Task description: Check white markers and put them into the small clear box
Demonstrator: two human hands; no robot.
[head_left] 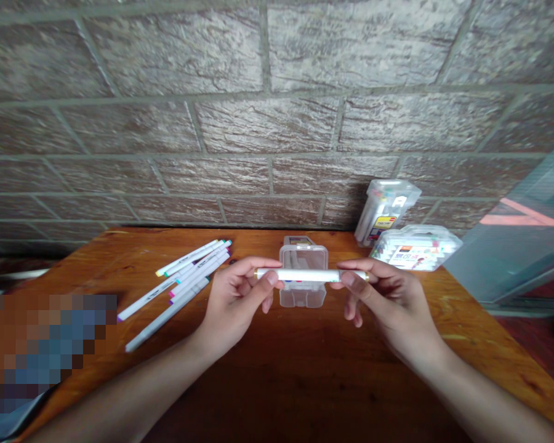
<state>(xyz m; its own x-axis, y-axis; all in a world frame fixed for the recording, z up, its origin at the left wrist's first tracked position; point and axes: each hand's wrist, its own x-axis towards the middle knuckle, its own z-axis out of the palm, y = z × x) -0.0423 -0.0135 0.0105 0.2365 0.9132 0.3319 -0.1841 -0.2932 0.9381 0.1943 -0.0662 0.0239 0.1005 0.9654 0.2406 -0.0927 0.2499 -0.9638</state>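
A white marker with gold-coloured ends lies level between my two hands. My left hand pinches its left end between thumb and fingers. At the other end, my right hand grips it the same way. Just behind and below the marker stands a clear plastic case with its lid up; the marker hides part of it, and a few coloured spots show inside. To the left of my left hand, several white markers with coloured ends lie in a loose pile on the wooden table.
At the back right a tall clear case of markers stands upright, with a wider labelled marker case in front of it. A brick wall rises behind the table. A pixelated dark-edged object lies at the lower left.
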